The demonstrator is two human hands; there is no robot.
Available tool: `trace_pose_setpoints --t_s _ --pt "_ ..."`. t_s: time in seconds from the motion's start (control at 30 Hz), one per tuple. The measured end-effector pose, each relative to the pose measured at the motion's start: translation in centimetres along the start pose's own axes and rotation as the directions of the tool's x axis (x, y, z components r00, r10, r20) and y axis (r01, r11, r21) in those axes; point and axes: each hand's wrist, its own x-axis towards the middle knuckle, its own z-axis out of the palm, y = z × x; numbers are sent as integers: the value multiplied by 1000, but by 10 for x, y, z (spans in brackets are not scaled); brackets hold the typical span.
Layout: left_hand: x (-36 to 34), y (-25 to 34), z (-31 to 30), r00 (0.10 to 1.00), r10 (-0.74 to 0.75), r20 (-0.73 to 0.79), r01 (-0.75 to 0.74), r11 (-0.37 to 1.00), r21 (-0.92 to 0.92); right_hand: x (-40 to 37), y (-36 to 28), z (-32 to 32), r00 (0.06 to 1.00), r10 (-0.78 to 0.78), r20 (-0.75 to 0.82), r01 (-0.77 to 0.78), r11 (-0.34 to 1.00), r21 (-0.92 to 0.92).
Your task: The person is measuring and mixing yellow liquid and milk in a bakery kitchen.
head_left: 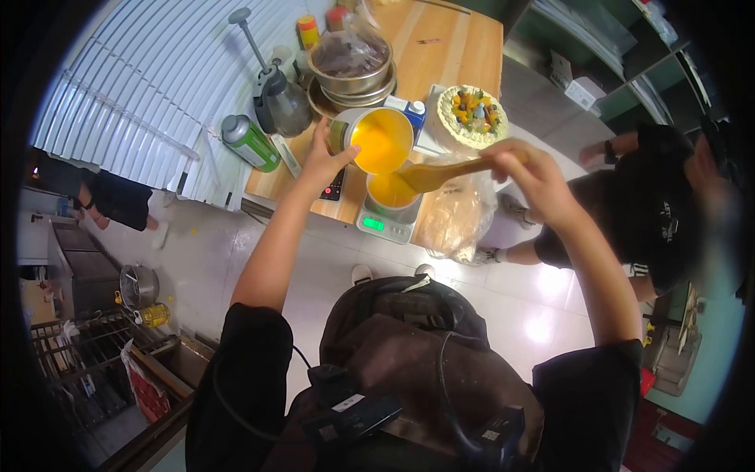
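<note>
My left hand (pixel 326 161) grips a metal pot (pixel 340 135) with bright yellow liquid inside, tilted toward a smaller container. That bowl (pixel 393 206), also holding yellow liquid, sits on a kitchen scale (pixel 385 224) with a lit green display. In my right hand (pixel 531 177) is the handle of a wooden spatula (pixel 440 174), its blade down at the bowl, just below the pot's rim. A clear plastic bag (pixel 458 216) lies right of the scale.
A fruit-topped cream cake (pixel 472 118) stands at the right on the wooden table (pixel 448 39). Stacked metal bowls (pixel 351 75), a spray bottle (pixel 283 102) and a green canister (pixel 250 143) are behind and left. A person in black (pixel 629 197) stands at the right.
</note>
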Motion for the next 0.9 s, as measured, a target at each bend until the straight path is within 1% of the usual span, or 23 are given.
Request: trace_pose_setpoints --t_s 0.03,0.13,0.17,0.27,0.3,0.37,0.4,0.47,0.53,0.57,0.67,0.77,0.9 --pt "0 0 -1 1000 1 5 -1 1000 10 2 -1 -4 1000 -16 -21 17 999 47" --pt "-1 0 -1 1000 -9 9 9 1000 22 10 -10 -4 982 -65 -178 86 990 111" --pt "-2 0 -1 1000 -15 8 15 1000 23 14 -12 -1 977 -66 -201 87 991 98" --pt "-9 12 1 998 -55 39 57 997 -50 28 -21 20 973 -92 -213 101 994 31" --pt "-8 11 1 999 -43 33 44 999 -23 36 -15 26 978 -117 -175 121 993 11" --pt "-8 9 0 1000 -19 20 18 999 30 38 -12 34 961 -254 -105 229 951 -210" --pt "-11 14 0 999 -43 19 43 999 -14 40 -10 38 947 -316 -58 284 906 -313" --pt "-21 32 4 996 -93 16 94 990 -104 37 -1 35 883 -458 97 451 777 -439" --pt "-24 44 2 990 -139 18 140 982 -126 30 -1 35 778 -575 252 611 601 -516" --pt "-26 46 0 986 -163 20 164 977 -138 24 -2 34 748 -587 310 647 542 -535" --pt "-24 47 -1 976 -217 2 211 951 -225 17 -6 32 674 -601 430 725 424 -543" --pt "-27 56 4 970 -241 -28 231 952 -199 15 -11 25 653 -590 475 746 393 -537" --pt "-21 47 1 968 -252 -19 238 934 -266 14 -23 13 657 -544 522 749 388 -538"
